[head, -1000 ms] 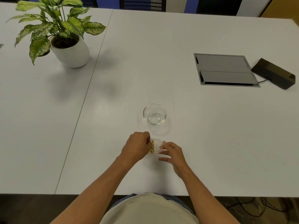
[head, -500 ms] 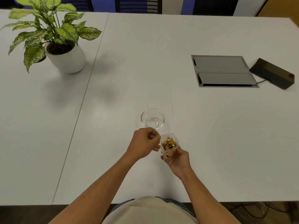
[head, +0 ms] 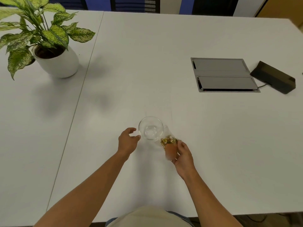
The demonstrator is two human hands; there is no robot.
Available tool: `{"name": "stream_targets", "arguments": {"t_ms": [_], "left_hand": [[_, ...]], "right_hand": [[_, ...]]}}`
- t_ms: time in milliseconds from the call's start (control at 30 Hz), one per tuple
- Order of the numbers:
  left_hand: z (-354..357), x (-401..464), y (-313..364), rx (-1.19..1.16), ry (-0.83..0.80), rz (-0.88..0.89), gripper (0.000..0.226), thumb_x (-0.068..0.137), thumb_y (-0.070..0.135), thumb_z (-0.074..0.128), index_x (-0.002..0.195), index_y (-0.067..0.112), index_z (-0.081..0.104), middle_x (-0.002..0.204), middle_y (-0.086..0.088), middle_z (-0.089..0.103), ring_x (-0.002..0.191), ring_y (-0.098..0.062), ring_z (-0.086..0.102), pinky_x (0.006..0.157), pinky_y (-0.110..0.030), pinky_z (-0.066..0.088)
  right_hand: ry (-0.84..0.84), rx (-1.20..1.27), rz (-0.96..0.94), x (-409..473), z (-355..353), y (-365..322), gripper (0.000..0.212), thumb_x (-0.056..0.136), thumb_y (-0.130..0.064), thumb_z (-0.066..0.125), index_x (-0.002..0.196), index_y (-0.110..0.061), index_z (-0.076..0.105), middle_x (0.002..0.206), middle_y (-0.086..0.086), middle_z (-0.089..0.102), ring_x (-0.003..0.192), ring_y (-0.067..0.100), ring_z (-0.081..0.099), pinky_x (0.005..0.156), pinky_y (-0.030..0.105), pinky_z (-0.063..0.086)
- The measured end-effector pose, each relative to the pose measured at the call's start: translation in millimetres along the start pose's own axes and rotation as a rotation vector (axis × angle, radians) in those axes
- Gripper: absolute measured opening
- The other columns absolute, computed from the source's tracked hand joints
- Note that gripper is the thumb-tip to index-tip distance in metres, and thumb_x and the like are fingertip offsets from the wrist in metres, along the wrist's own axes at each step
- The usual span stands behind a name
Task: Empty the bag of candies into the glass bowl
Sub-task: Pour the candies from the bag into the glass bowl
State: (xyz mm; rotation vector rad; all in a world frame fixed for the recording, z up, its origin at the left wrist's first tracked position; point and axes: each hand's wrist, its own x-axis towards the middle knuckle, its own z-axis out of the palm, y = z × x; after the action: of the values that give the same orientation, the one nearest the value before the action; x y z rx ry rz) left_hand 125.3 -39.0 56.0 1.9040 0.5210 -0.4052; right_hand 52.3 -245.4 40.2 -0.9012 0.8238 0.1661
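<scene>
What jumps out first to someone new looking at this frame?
The two bare arms meeting at the near-centre of the white table: the right hand tips a clear bag of gold-wrapped candies toward the empty glass bowl, with the left hand open beside its rim. Next, the leafy potted plant at far left.

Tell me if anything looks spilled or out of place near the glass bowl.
Nothing stands out. The glass bowl sits upright and empty; the candies are all inside the bag held by the right hand. None lie on the table.
</scene>
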Motion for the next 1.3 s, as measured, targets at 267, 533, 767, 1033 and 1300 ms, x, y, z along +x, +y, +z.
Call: {"name": "stream_targets", "arguments": {"t_ms": [267, 533, 767, 1033, 1300], "left_hand": [[25, 32, 12, -0.029, 0.027, -0.014, 0.05, 0.081, 0.01, 0.074, 0.129, 0.012, 0.059, 0.124, -0.013, 0.064, 0.106, -0.03, 0.063, 0.094, -0.048, 0.055], [29, 33, 9, -0.03, 0.045, 0.001, 0.045, 0.08, -0.001, 0.066, 0.123, 0.012, 0.065, 0.1, -0.009, 0.067, 0.094, -0.031, 0.068, 0.078, -0.048, 0.061], [23, 26, 1, -0.057, 0.013, 0.021, 0.042, 0.08, -0.001, 0.067, 0.119, 0.014, 0.068, 0.101, -0.014, 0.07, 0.094, -0.031, 0.068, 0.078, -0.048, 0.062], [21, 19, -4, -0.077, -0.003, 0.031, 0.033, 0.078, 0.003, 0.072, 0.108, 0.016, 0.073, 0.09, -0.012, 0.07, 0.088, -0.03, 0.069, 0.074, -0.045, 0.062], [21, 20, -6, -0.082, -0.015, 0.029, 0.045, 0.079, -0.002, 0.071, 0.121, 0.013, 0.068, 0.097, -0.017, 0.067, 0.092, -0.032, 0.068, 0.075, -0.045, 0.063]], "right_hand": [[0.054, -0.117, -0.102, 16, 20, -28, 0.013, 0.092, -0.027, 0.063, 0.1, -0.017, 0.067, 0.101, 0.009, 0.07, 0.081, 0.025, 0.068, 0.065, 0.039, 0.061], [0.126, -0.493, -0.316, 28, 32, -32, 0.02, 0.084, -0.036, 0.073, 0.099, -0.025, 0.067, 0.104, 0.008, 0.073, 0.092, 0.019, 0.071, 0.074, 0.045, 0.062], [0.12, -0.788, -0.49, 20, 51, -35, 0.031, 0.084, -0.034, 0.073, 0.11, -0.017, 0.067, 0.098, 0.003, 0.07, 0.08, 0.007, 0.068, 0.06, 0.014, 0.054], [0.07, -0.994, -0.571, 14, 65, -36, 0.032, 0.084, -0.029, 0.072, 0.113, -0.017, 0.066, 0.094, 0.007, 0.071, 0.084, 0.021, 0.07, 0.079, 0.042, 0.06], [-0.015, -1.152, -0.606, 4, 83, -43, 0.046, 0.082, -0.035, 0.074, 0.123, -0.016, 0.062, 0.109, 0.011, 0.072, 0.096, 0.027, 0.068, 0.084, 0.044, 0.058]]}}
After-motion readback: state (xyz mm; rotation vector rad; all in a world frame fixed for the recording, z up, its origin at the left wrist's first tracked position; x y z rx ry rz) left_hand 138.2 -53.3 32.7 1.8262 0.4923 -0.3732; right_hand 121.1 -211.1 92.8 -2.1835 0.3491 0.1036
